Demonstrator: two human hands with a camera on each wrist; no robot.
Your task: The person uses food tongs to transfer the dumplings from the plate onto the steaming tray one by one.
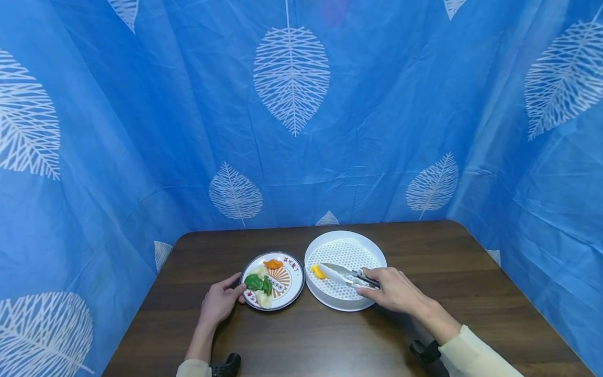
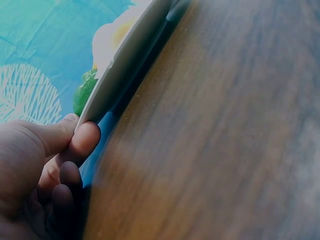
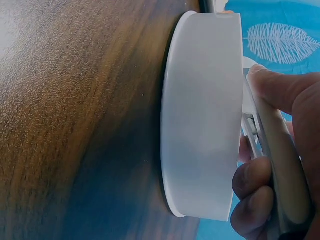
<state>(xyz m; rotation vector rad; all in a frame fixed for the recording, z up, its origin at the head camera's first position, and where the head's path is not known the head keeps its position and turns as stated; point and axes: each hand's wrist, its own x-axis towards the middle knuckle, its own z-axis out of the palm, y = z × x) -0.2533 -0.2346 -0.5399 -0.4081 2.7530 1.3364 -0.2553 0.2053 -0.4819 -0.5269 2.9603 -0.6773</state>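
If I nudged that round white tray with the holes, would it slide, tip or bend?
The white tray would probably slide rather than tip, being wide and low on the table. Its smooth, evenly round wall looks fairly stiff. The many holes suggest it may be light for its size.

So the table (image 1: 311, 340) in front of me is dark brown wood with a streaky grain, far corners rounded off. I've got bright blue cloth (image 1: 202, 104) hanging behind it and down both sides, kinda creased, with white leaf prints scattered over it. One large leaf (image 1: 292, 78) points tip-down around the middle, and a smaller leaf (image 1: 235, 192) sits lower left of that, tip up. Also a faint purplish patch (image 1: 333, 10) near the top, lol.
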